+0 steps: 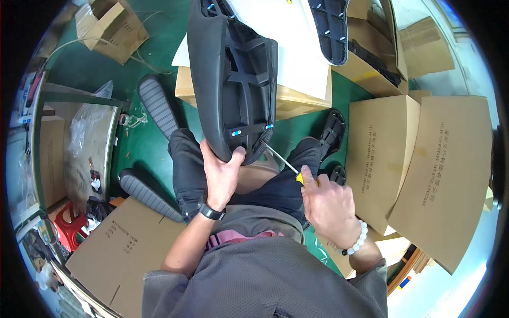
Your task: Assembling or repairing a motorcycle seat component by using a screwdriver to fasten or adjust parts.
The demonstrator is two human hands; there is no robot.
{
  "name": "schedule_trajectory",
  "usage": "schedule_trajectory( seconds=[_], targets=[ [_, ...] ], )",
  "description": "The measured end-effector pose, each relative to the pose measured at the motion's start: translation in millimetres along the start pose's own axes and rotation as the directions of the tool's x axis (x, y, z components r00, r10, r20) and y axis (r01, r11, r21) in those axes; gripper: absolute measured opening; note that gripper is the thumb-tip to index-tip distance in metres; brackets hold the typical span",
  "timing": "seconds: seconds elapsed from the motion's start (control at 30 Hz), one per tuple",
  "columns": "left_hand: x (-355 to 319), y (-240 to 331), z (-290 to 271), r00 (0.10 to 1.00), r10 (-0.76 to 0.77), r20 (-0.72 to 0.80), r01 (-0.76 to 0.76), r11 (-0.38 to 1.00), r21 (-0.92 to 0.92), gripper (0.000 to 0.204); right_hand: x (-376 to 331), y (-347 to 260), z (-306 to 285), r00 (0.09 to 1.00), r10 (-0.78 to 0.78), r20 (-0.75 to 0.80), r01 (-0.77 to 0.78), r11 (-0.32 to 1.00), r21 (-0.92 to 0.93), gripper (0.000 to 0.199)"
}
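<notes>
Your left hand (221,175) clamps the lower edge of the black plastic seat shell (233,79), propped over your lap against a cardboard box (297,100). Your right hand (328,204) grips a yellow-handled screwdriver (289,168), tip at the shell's underside.

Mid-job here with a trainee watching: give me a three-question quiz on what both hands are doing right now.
1. True or false: the left hand grips the lower edge of the black ribbed plastic seat shell.
2. What does the right hand hold? A) a hammer B) a yellow-handled screwdriver C) a roll of tape
3. Fill in: the screwdriver's tip points at the shell's lower ____ corner, as seen in the picture.

Key: 1 true. 2 B. 3 right, close to a small blue fastener.
</notes>
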State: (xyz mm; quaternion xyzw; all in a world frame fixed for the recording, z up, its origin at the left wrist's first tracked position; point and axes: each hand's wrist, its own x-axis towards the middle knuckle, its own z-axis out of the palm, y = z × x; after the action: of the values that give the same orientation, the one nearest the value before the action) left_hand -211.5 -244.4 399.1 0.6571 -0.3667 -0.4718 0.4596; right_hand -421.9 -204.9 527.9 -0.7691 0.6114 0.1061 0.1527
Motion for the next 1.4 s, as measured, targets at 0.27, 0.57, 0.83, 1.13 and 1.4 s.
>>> schedule_trajectory(
  seconds=[0.27,0.57,0.83,1.13,1.4],
  targets=[
    [1,-5,9,1.0,-0.015,-0.027,0.016,0.999,0.028,0.063,41,4,-45,0.973,-0.17,0.155,0.185,0.979,-0.088,0.032],
    [-1,-9,16,0.988,-0.133,-0.076,0.114,0.97,-0.215,0.045,17,30,35,0.998,-0.057,-0.013,0.058,0.926,0.372,0.036],
    [3,-12,15,0.98,-0.181,-0.085,0.147,0.939,-0.311,0.034,-7,1,103,0.942,0.217,-0.257,-0.011,0.784,0.621,0.039],
    [10,-28,2,0.983,-0.182,-0.016,0.167,0.933,-0.319,0.037,-14,21,52,0.984,0.097,-0.148,-0.04,0.937,0.347,0.042],
    [10,-16,10,0.99,-0.14,-0.014,0.132,0.957,-0.26,0.043,18,15,-3,0.997,-0.077,-0.014,0.076,0.996,-0.042,0.04]
  ],
)
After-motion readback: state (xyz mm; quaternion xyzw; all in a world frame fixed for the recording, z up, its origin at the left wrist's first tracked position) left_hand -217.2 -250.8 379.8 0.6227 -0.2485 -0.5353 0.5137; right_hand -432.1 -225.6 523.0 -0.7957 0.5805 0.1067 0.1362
